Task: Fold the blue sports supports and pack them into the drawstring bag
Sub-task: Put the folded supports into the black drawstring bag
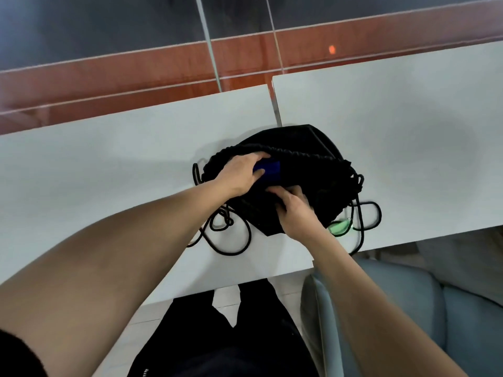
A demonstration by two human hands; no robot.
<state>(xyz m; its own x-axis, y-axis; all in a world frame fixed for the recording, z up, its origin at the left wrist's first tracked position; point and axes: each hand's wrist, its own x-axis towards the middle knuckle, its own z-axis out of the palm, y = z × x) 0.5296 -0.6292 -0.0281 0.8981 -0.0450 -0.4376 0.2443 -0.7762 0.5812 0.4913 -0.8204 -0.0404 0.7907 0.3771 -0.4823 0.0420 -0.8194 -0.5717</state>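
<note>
A black drawstring bag [313, 170] lies on the white table [109, 159] with its gathered mouth held wide. A folded blue sports support [269, 170] shows inside the opening. My left hand [242, 172] grips the blue support at the bag's mouth, fingers wrapped over its left end. My right hand [294, 210] pinches the near edge of the bag's opening and holds it down. The rest of the support is hidden by the black fabric.
Black drawstring cords [231, 240] loop over the table near its front edge. A small green object [340, 227] lies under the bag's right corner. A second white table [394, 118] adjoins on the right. A grey-blue chair [394, 308] stands at lower right.
</note>
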